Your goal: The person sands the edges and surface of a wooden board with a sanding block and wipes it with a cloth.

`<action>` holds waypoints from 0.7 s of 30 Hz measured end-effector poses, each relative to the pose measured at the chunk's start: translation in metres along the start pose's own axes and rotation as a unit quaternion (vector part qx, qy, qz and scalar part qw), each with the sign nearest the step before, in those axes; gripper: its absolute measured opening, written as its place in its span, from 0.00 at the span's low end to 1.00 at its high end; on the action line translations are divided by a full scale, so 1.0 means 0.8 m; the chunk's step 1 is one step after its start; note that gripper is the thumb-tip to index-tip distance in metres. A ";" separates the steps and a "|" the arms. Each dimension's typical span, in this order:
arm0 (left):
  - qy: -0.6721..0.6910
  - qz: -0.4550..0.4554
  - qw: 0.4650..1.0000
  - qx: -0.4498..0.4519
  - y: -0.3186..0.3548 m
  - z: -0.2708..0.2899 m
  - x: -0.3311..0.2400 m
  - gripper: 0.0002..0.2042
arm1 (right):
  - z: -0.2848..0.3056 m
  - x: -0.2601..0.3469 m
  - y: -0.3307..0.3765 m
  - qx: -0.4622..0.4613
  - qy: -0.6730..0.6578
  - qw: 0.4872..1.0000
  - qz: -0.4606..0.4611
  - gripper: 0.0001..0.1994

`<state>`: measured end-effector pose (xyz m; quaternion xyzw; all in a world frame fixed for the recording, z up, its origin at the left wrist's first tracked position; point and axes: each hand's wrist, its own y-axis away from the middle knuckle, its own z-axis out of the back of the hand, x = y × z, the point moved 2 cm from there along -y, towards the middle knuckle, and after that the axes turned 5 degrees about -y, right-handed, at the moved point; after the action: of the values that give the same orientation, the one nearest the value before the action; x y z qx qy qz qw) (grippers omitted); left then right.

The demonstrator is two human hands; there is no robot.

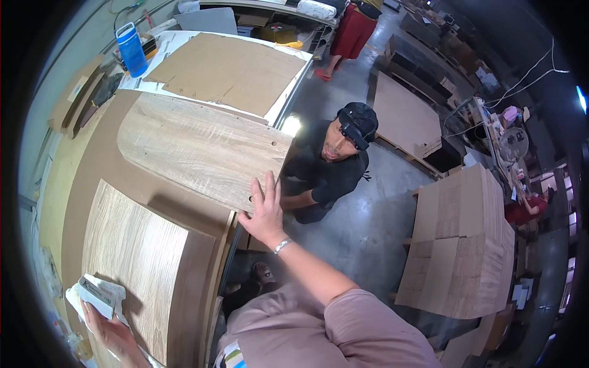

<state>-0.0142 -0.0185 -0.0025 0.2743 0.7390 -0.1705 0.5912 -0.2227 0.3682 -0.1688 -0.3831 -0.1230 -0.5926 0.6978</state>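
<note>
My left hand (111,334) grips a pale flat block with dark print (98,295), fingers laid along it. A crumpled white cloth (116,288) lies under the block, on the near wood-grain panel (138,245). My right hand (265,211) rests with fingers spread on the corner of a second wood-grain panel (196,147), beside a small drilled hole. This second panel has one rounded end and several small holes near its edges. It lies farther back on the brown-covered bench (83,178).
A co-worker in a black cap (334,156) crouches by the bench, near my right hand. Behind lie a brown board (227,70) and a blue bottle (130,50). To the right stands a cardboard stack (454,245). Another person in red shorts (354,30) stands farther off.
</note>
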 end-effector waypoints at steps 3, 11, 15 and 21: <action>0.004 -0.005 1.000 0.005 0.003 0.002 -0.001 0.27 | 0.000 0.004 0.000 0.007 0.005 1.000 0.005 0.42; -0.012 -0.010 1.000 0.008 0.009 0.000 -0.003 0.28 | -0.002 0.003 0.000 -0.008 0.013 1.000 0.017 0.42; -0.013 -0.002 1.000 0.007 0.011 -0.007 -0.006 0.28 | -0.004 0.002 0.000 -0.012 0.011 1.000 0.021 0.42; -0.010 -0.023 1.000 0.011 0.005 0.006 -0.003 0.28 | -0.004 0.002 -0.002 0.007 0.005 1.000 0.023 0.42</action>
<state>-0.0082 -0.0186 -0.0010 0.2617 0.7374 -0.1952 0.5913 -0.2246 0.3651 -0.1692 -0.3776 -0.1151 -0.5776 0.7145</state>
